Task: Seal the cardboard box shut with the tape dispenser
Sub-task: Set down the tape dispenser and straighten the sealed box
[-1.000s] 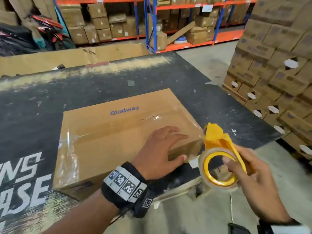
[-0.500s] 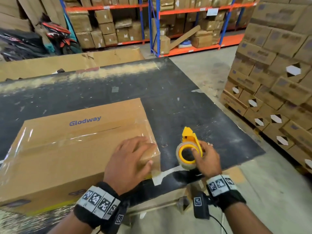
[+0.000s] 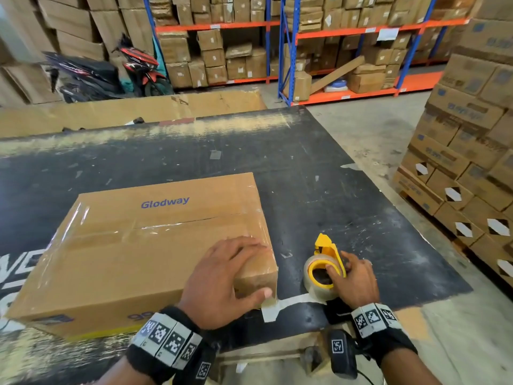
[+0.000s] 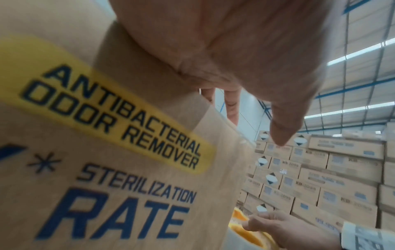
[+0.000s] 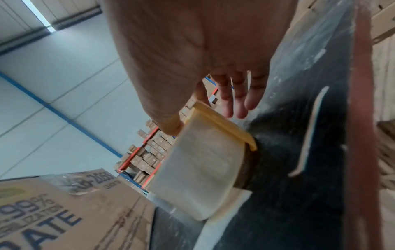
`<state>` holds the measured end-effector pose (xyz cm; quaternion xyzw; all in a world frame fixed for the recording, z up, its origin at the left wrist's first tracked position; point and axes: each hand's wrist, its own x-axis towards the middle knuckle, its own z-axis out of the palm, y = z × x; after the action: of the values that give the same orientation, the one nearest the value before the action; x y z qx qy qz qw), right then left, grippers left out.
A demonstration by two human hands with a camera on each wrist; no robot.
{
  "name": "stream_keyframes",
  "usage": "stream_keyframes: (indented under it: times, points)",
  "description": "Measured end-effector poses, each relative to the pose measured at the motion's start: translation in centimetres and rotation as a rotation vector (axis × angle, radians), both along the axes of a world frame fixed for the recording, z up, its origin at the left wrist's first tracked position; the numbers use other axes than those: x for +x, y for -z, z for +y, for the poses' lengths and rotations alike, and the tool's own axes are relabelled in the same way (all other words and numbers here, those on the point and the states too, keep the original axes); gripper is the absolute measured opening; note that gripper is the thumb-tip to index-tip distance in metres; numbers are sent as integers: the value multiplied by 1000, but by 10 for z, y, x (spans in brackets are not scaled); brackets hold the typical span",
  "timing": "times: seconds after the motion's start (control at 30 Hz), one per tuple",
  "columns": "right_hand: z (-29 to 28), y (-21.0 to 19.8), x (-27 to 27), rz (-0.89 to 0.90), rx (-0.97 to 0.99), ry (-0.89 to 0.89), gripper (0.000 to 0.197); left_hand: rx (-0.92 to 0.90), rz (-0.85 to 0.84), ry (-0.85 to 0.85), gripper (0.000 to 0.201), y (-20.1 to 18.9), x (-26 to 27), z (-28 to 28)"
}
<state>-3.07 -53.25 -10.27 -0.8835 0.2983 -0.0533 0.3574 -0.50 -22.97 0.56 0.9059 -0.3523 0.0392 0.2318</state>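
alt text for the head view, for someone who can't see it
A person's left hand presses the near right corner of a taped Glodway cardboard box on a black table, while the right hand holds a yellow tape dispenser standing on the table beside it. Warehouse shelving stands behind.
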Motion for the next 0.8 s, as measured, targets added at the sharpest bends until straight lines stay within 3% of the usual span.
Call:
stream_keyframes:
  times: [0.13,0.23,0.33,0.57,0.7,0.8]
  points:
    - [24,-38,-7,-179,-93,4,57,-300,143,-59,54,-8,0,30]
    - [58,-66,-7,-384,-147,-115,44,-292,66,-190,46,-7,-2,80]
    - [96,-85,-1,-477,-199,-277,44,-240,1,-337,43,-4,-2,146]
    - [161,-95,15,-303,-298,-489,56,33,-84,-627,60,8,15,292]
    - [182,-95,19,-179,-360,-457,57,-10,72,-600,71,22,23,318]
    - [195,-100,19,-132,-395,-442,59,-56,99,-557,72,22,23,317]
